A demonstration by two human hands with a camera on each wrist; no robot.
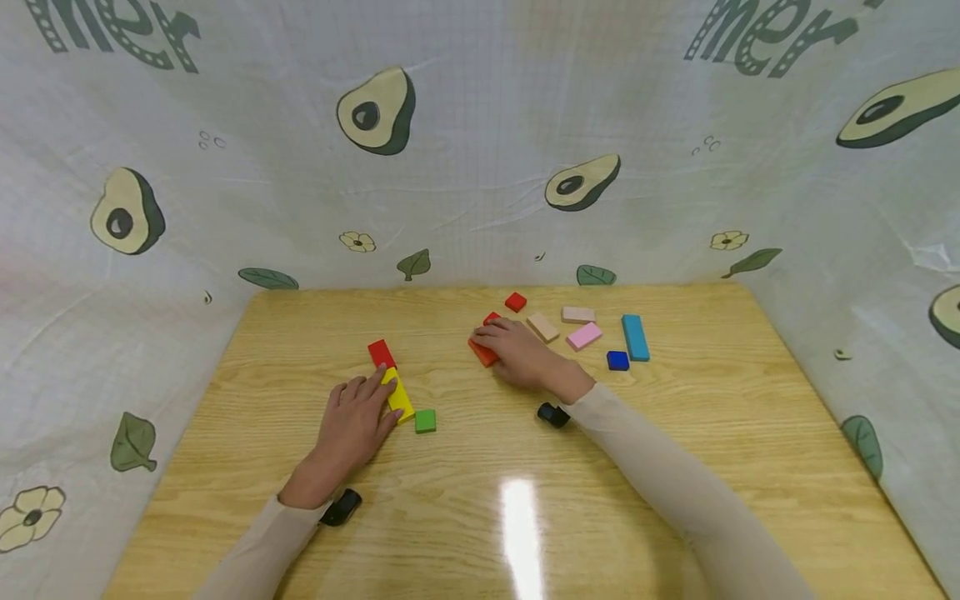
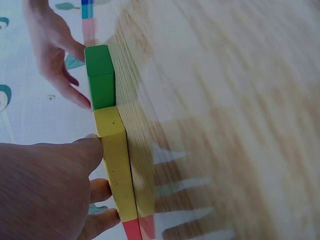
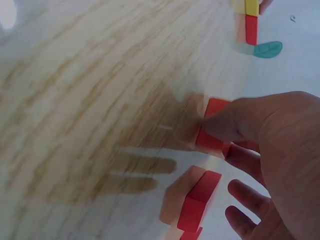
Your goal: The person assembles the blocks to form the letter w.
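Observation:
My left hand (image 1: pixel 354 423) rests against a long yellow block (image 1: pixel 401 400), thumb near its near end and fingertips along its side. A red block (image 1: pixel 381 354) adjoins the yellow block's far end, and a green block (image 1: pixel 425 422) sits by its near corner. With thumb and index finger, my right hand (image 1: pixel 522 356) pinches an orange-red block (image 3: pixel 212 142) low at the tabletop. The hand covers part of that block in the head view. Just beyond it lies a small red block (image 1: pixel 491 317), partly hidden by the fingers, and another red block (image 1: pixel 515 302) is farther back.
Right of my right hand lie a tan block (image 1: pixel 543 327), a pale pink block (image 1: pixel 578 315), a pink block (image 1: pixel 584 336), a dark blue block (image 1: pixel 618 361) and a long light blue block (image 1: pixel 635 337). A printed cloth (image 1: pixel 480 225) stands around the wooden table (image 1: pixel 435 508).

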